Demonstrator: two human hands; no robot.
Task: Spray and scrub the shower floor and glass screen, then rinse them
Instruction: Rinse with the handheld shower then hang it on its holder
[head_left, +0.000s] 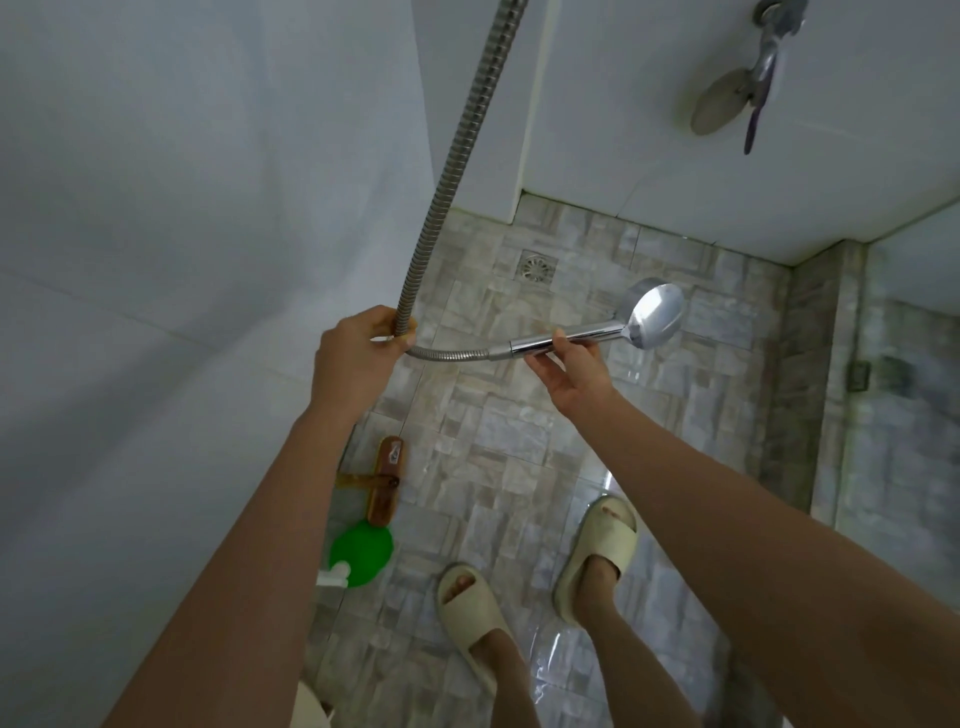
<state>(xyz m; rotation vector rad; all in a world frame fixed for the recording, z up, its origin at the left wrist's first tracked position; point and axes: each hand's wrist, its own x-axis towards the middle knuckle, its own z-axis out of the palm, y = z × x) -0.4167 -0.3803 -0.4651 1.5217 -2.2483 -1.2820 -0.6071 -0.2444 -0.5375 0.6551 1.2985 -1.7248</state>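
Light dim, soft, bluish; no hard shadows. White wall at 9 o'clock reads flat grey-blue. Strongest glare on chrome shower head just right of centre, mirror highlight on bowl; faint sheen along metal hose at 12. Wet shower floor shows white streaks at 5 o'clock. Tap lever at 1 o'clock smeared, soft. Glass screen at 3 o'clock hazy. Wide-angle stretch: wall joints bow, left forearm and right forearm balloon toward bottom corners.
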